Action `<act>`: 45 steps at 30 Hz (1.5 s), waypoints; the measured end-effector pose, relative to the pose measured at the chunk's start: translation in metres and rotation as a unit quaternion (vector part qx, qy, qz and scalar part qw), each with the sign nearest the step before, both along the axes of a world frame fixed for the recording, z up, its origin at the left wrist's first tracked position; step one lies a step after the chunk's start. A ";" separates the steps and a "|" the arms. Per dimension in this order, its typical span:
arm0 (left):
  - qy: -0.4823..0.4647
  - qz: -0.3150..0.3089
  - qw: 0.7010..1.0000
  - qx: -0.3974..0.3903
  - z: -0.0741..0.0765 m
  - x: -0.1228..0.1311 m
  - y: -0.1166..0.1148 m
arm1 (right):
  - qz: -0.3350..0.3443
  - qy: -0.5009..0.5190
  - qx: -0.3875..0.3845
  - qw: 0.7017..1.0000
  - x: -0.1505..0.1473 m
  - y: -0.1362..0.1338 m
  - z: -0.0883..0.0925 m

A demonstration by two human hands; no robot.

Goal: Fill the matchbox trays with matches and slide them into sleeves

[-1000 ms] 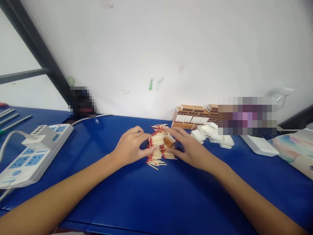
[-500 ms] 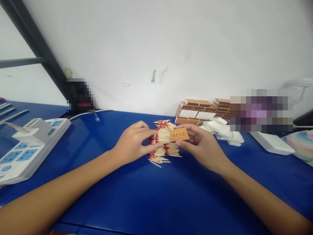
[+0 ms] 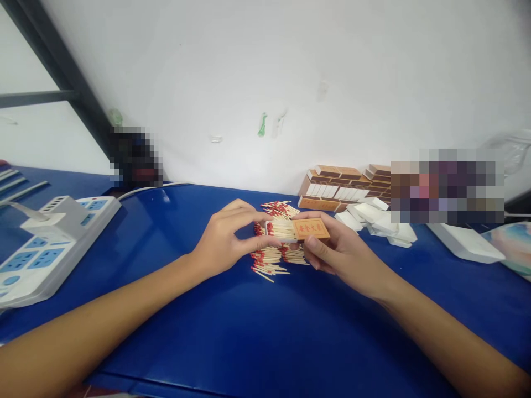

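Note:
Between both hands is a matchbox, its white inner tray (image 3: pixel 286 239) partly inside the orange-brown sleeve (image 3: pixel 311 229). Red-tipped matches (image 3: pixel 281 229) lie in the exposed part of the tray, heads toward the left. My left hand (image 3: pixel 226 237) pinches the tray's left end between thumb and fingers. Around the sleeve on the right, my right hand (image 3: pixel 336 243) is closed, thumb on the near side. Beneath and behind the box, loose matches (image 3: pixel 267 268) are spread in piles on the blue table (image 3: pixel 232 331), partly hidden by the hands.
Stacked matchboxes (image 3: pixel 327 204) stand against the white wall. Beside them lies a heap of white trays (image 3: pixel 375 215), with a white box (image 3: pixel 464 243) farther right. A power strip (image 3: pixel 83 243) with a plugged-in adapter occupies the left side.
Sleeve and tray have shifted slightly right with my right hand. The tray's white edge and the match heads in it now show more clearly at my left fingers.

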State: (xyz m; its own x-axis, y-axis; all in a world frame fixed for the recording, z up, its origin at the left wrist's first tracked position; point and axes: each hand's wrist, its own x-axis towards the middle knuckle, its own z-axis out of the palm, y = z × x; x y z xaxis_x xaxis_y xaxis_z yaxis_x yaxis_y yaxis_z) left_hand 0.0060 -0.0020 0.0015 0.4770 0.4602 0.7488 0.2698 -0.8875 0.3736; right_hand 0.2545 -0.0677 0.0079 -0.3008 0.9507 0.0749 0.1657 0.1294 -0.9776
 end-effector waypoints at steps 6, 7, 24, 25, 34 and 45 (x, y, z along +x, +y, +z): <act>-0.025 -0.003 0.999 -0.031 -0.001 0.003 -0.006 | 0.011 0.011 -0.009 1.000 -0.003 -0.005 0.002; -0.031 -0.007 0.999 -0.041 -0.003 0.004 -0.008 | 0.015 0.020 -0.014 1.000 -0.006 -0.007 0.002; 0.025 -0.042 0.995 -0.082 0.013 0.004 -0.020 | 0.036 -0.003 -0.037 0.999 -0.028 -0.032 0.002; 0.036 -0.013 0.995 -0.089 0.015 -0.001 -0.010 | 0.000 -0.046 0.008 0.999 -0.022 -0.027 0.002; 0.207 0.124 0.965 -0.106 0.019 -0.046 0.135 | -0.266 -0.438 0.264 0.817 0.048 0.025 -0.002; 0.150 0.049 0.976 -0.149 -0.006 0.063 0.159 | -0.224 -0.466 0.308 0.799 0.036 0.017 0.005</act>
State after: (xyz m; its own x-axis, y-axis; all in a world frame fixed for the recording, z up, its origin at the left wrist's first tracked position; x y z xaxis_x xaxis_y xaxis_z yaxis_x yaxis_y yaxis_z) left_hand 0.0690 0.1569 -0.0041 0.5971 0.6899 0.4093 0.4839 -0.7167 0.5022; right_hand 0.2905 -0.0512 0.0127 -0.1387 0.8480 0.5116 0.9490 0.2615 -0.1761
